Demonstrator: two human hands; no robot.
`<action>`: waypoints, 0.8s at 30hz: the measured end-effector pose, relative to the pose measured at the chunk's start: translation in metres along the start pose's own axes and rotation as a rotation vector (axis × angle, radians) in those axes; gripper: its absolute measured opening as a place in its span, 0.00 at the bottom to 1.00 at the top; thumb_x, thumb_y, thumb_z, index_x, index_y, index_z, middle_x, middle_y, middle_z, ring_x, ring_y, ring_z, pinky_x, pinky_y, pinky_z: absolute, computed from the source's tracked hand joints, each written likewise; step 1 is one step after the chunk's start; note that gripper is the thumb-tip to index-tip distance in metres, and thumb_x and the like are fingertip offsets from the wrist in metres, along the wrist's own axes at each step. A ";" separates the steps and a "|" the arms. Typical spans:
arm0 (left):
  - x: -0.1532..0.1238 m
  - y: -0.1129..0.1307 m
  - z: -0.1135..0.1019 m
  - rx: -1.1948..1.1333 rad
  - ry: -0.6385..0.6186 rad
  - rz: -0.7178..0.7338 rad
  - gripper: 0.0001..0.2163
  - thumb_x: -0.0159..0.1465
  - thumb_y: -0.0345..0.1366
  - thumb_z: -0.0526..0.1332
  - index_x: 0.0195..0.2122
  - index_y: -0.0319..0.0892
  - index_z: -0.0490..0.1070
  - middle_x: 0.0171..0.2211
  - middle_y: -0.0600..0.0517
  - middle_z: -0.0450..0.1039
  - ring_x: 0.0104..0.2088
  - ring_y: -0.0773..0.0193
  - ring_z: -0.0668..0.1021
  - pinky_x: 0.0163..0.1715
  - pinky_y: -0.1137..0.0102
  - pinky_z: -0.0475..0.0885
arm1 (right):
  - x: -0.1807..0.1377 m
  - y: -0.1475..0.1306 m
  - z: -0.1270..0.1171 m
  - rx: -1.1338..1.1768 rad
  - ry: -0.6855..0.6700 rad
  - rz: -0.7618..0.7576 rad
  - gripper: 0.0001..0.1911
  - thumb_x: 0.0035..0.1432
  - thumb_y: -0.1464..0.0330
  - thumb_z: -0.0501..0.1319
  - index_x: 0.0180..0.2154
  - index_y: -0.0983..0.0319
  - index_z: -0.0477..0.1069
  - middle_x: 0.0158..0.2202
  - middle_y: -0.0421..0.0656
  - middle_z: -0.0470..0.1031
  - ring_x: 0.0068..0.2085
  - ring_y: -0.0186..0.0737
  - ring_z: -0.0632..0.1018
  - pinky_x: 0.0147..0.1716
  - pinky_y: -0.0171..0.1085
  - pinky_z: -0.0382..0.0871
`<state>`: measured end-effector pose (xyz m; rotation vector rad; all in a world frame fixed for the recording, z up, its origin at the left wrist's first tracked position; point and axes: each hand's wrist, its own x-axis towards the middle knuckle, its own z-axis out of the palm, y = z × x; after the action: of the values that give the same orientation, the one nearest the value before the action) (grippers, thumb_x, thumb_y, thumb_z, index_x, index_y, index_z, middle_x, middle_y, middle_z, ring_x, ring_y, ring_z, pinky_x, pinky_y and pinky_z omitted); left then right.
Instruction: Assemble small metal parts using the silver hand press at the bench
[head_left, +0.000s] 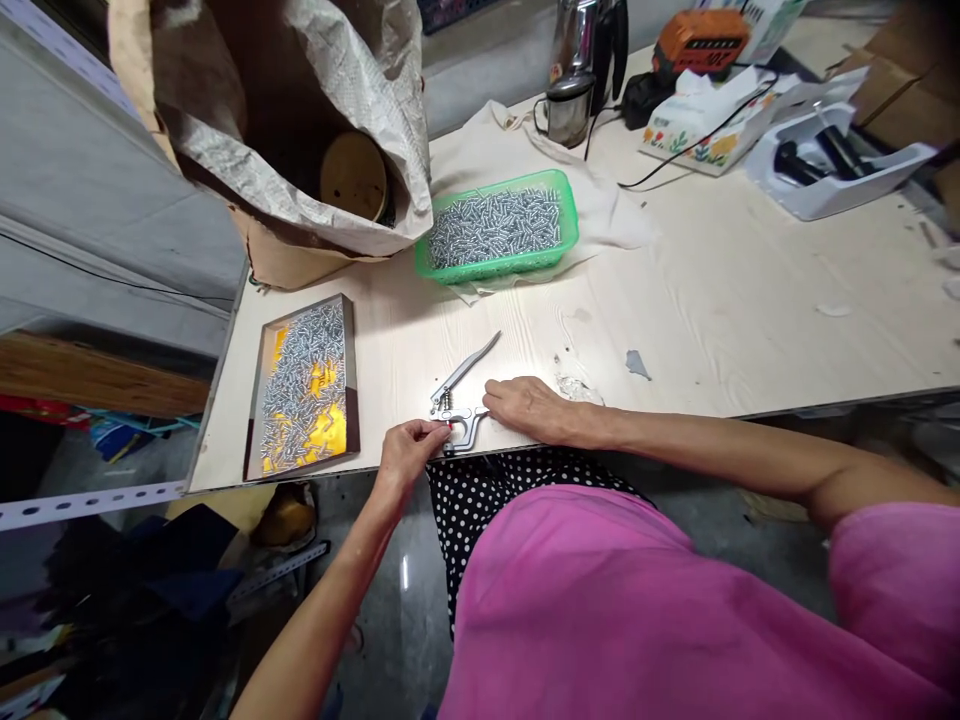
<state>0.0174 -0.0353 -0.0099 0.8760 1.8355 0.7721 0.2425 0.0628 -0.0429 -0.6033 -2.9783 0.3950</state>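
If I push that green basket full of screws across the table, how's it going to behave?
The green basket is heaped with small metal screws, so it is probably heavy for its size. Its thin plastic walls may flex. It sits on a loose white cloth, which would likely bunch up rather than let it slide cleanly.

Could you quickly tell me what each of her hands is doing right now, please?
Left hand: fingers pinched at the head of the metal plier tool, by its red tip.
Right hand: resting on the tool's handle, fingers curled; a firm grip cannot be told.
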 end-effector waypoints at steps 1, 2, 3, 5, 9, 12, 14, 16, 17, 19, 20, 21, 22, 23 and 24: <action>0.000 0.001 0.000 0.014 -0.003 -0.007 0.25 0.40 0.58 0.77 0.24 0.39 0.79 0.18 0.54 0.71 0.22 0.69 0.67 0.25 0.71 0.60 | 0.000 0.000 0.002 -0.001 0.010 -0.002 0.12 0.71 0.78 0.50 0.44 0.64 0.70 0.41 0.48 0.75 0.36 0.39 0.70 0.31 0.41 0.51; 0.001 0.001 -0.001 0.029 -0.006 -0.014 0.25 0.40 0.58 0.77 0.24 0.39 0.79 0.19 0.54 0.72 0.22 0.69 0.67 0.25 0.71 0.60 | 0.000 0.000 0.004 -0.003 0.020 0.000 0.12 0.71 0.78 0.50 0.44 0.64 0.70 0.41 0.48 0.75 0.36 0.39 0.70 0.31 0.41 0.51; 0.001 0.001 -0.001 0.045 -0.007 -0.022 0.25 0.40 0.57 0.76 0.25 0.39 0.79 0.19 0.54 0.72 0.22 0.68 0.68 0.26 0.71 0.60 | 0.001 0.001 0.006 -0.005 0.028 0.005 0.12 0.71 0.78 0.50 0.44 0.64 0.70 0.41 0.48 0.75 0.35 0.40 0.70 0.31 0.41 0.51; 0.002 0.001 -0.002 0.079 -0.005 -0.036 0.24 0.40 0.57 0.76 0.25 0.39 0.80 0.20 0.54 0.72 0.23 0.68 0.68 0.26 0.70 0.61 | 0.001 0.001 0.010 -0.009 0.044 0.020 0.13 0.71 0.79 0.49 0.44 0.64 0.70 0.42 0.48 0.75 0.35 0.39 0.69 0.30 0.41 0.51; 0.004 0.000 -0.003 0.150 -0.005 -0.066 0.24 0.39 0.57 0.74 0.25 0.39 0.79 0.20 0.53 0.73 0.23 0.67 0.69 0.26 0.70 0.60 | 0.002 0.001 0.013 -0.004 0.074 0.023 0.14 0.70 0.79 0.48 0.44 0.63 0.71 0.42 0.48 0.75 0.34 0.39 0.68 0.30 0.41 0.51; 0.006 0.001 -0.003 0.189 -0.012 -0.086 0.25 0.39 0.58 0.74 0.24 0.39 0.79 0.19 0.54 0.71 0.22 0.67 0.67 0.25 0.70 0.58 | 0.002 0.000 0.011 0.004 0.075 0.023 0.15 0.70 0.80 0.48 0.44 0.63 0.71 0.41 0.48 0.75 0.34 0.40 0.68 0.30 0.42 0.50; 0.007 0.002 -0.003 0.208 -0.033 -0.095 0.25 0.39 0.58 0.74 0.23 0.39 0.78 0.18 0.55 0.68 0.22 0.68 0.65 0.24 0.71 0.57 | 0.002 0.000 0.010 0.013 0.072 0.021 0.15 0.69 0.80 0.48 0.44 0.63 0.71 0.41 0.48 0.75 0.34 0.40 0.68 0.30 0.42 0.50; 0.007 0.004 -0.003 0.224 -0.065 -0.103 0.25 0.39 0.59 0.74 0.22 0.39 0.78 0.17 0.56 0.67 0.21 0.69 0.64 0.24 0.71 0.56 | 0.002 -0.001 0.009 0.026 0.070 0.021 0.15 0.69 0.80 0.48 0.44 0.63 0.71 0.41 0.48 0.75 0.34 0.40 0.68 0.30 0.41 0.51; 0.008 0.005 -0.004 0.230 -0.079 -0.106 0.25 0.39 0.59 0.74 0.21 0.39 0.77 0.17 0.56 0.67 0.22 0.69 0.64 0.24 0.71 0.57 | 0.002 -0.002 0.008 0.035 0.065 0.026 0.14 0.69 0.80 0.49 0.44 0.63 0.71 0.41 0.48 0.76 0.34 0.40 0.69 0.30 0.41 0.51; 0.008 0.007 -0.004 0.243 -0.099 -0.110 0.26 0.39 0.60 0.73 0.21 0.39 0.77 0.18 0.56 0.66 0.22 0.69 0.64 0.24 0.71 0.56 | 0.001 -0.002 0.006 0.065 0.055 0.043 0.12 0.69 0.79 0.51 0.45 0.63 0.72 0.42 0.48 0.76 0.35 0.40 0.70 0.30 0.41 0.54; 0.007 0.007 -0.005 0.247 -0.105 -0.112 0.26 0.39 0.60 0.73 0.21 0.39 0.77 0.18 0.56 0.66 0.22 0.69 0.63 0.24 0.70 0.56 | 0.000 -0.001 0.005 0.083 0.058 0.049 0.10 0.70 0.77 0.53 0.44 0.63 0.72 0.43 0.49 0.76 0.37 0.41 0.70 0.31 0.40 0.56; 0.007 0.008 -0.005 0.249 -0.110 -0.114 0.26 0.39 0.60 0.73 0.21 0.39 0.78 0.18 0.56 0.66 0.22 0.69 0.63 0.25 0.70 0.56 | -0.001 0.001 0.003 0.098 0.070 0.050 0.07 0.70 0.74 0.55 0.45 0.63 0.72 0.45 0.49 0.76 0.39 0.42 0.72 0.34 0.40 0.59; 0.007 0.008 -0.005 0.249 -0.113 -0.117 0.26 0.38 0.60 0.73 0.21 0.39 0.78 0.18 0.56 0.66 0.22 0.69 0.63 0.25 0.70 0.56 | -0.001 0.004 0.000 0.105 0.090 0.049 0.06 0.70 0.70 0.58 0.46 0.64 0.72 0.48 0.51 0.75 0.43 0.45 0.73 0.37 0.41 0.62; 0.007 0.008 -0.005 0.248 -0.113 -0.119 0.26 0.38 0.60 0.73 0.21 0.39 0.78 0.18 0.56 0.66 0.23 0.69 0.63 0.25 0.70 0.56 | -0.001 0.008 -0.003 0.103 0.112 0.045 0.10 0.70 0.65 0.62 0.49 0.64 0.72 0.53 0.54 0.74 0.48 0.48 0.73 0.43 0.43 0.65; 0.007 0.008 -0.005 0.248 -0.110 -0.122 0.26 0.38 0.60 0.73 0.21 0.39 0.78 0.18 0.56 0.67 0.23 0.69 0.64 0.25 0.70 0.56 | -0.001 0.013 -0.006 0.093 0.127 0.042 0.19 0.67 0.60 0.65 0.53 0.65 0.71 0.58 0.57 0.71 0.54 0.53 0.72 0.49 0.47 0.66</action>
<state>0.0131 -0.0256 -0.0046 0.9341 1.8924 0.4175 0.2490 0.0749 -0.0408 -0.6567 -2.8132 0.4758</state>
